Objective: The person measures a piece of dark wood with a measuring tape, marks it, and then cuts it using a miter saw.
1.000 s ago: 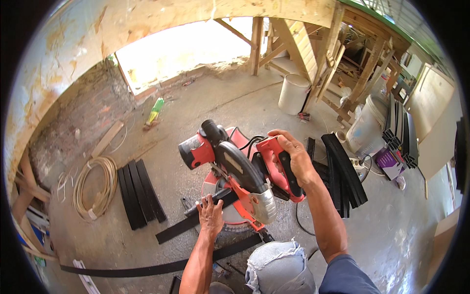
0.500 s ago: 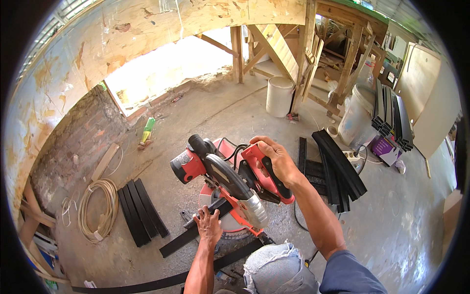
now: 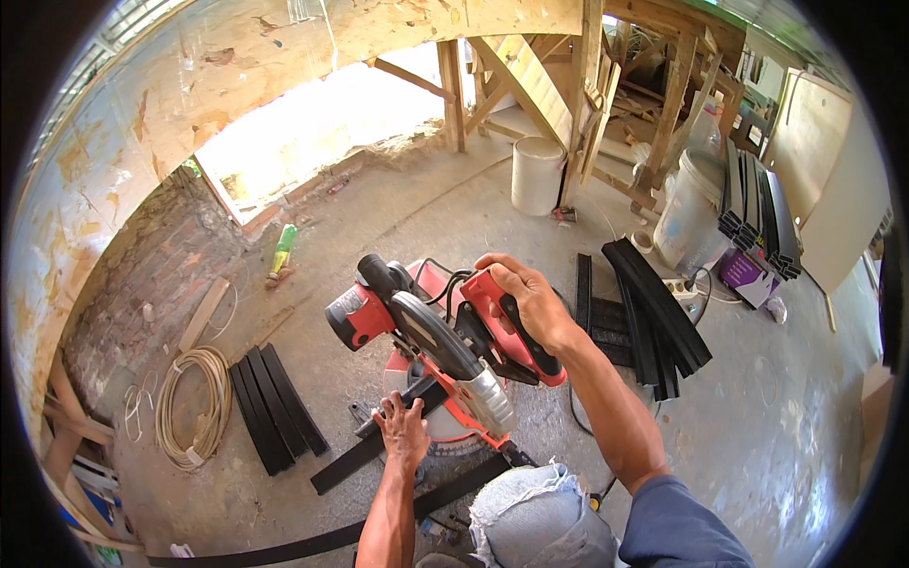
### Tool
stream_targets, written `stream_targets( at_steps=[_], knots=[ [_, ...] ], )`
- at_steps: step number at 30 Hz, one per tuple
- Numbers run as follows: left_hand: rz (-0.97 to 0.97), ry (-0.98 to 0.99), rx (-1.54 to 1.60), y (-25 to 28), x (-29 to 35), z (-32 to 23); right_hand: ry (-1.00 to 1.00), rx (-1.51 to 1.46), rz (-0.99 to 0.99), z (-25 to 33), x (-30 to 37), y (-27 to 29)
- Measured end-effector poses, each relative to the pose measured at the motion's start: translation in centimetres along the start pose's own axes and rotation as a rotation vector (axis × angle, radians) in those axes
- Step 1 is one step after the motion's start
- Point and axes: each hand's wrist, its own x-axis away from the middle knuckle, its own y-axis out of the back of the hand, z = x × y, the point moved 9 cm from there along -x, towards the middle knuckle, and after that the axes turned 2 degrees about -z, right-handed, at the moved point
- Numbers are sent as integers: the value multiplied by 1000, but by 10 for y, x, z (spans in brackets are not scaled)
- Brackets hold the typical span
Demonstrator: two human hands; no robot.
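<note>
At frame centre, a red miter saw (image 3: pixel 445 350) is gripped at its handle by the right hand (image 3: pixel 525 301); below it, a black profile strip (image 3: pixel 379 440), running lower left to centre, is pressed flat by the left hand (image 3: pixel 404 431).

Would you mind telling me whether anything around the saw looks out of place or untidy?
The black profiles right of the saw lie fanned askew, unlike the neat stack on the left. The left hand presses a strip close under the blade guard. A hose coil lies loose by the wall.
</note>
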Motion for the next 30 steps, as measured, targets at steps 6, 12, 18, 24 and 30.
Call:
stream_targets(
  at_steps=[6,12,18,24,30],
  knots=[
    [-4,9,-7,1,0,1,-26,-4,16,2,1,-2],
    [54,25,53,8,-1,-2,-31,7,11,1,3,-1],
    [51,31,38,8,0,-1,-37,0,8,0,5,-1],
    [54,30,39,4,-1,-1,-16,14,-2,0,7,0],
    [7,28,32,1,0,2,8,3,-10,-5,7,2]
  ],
)
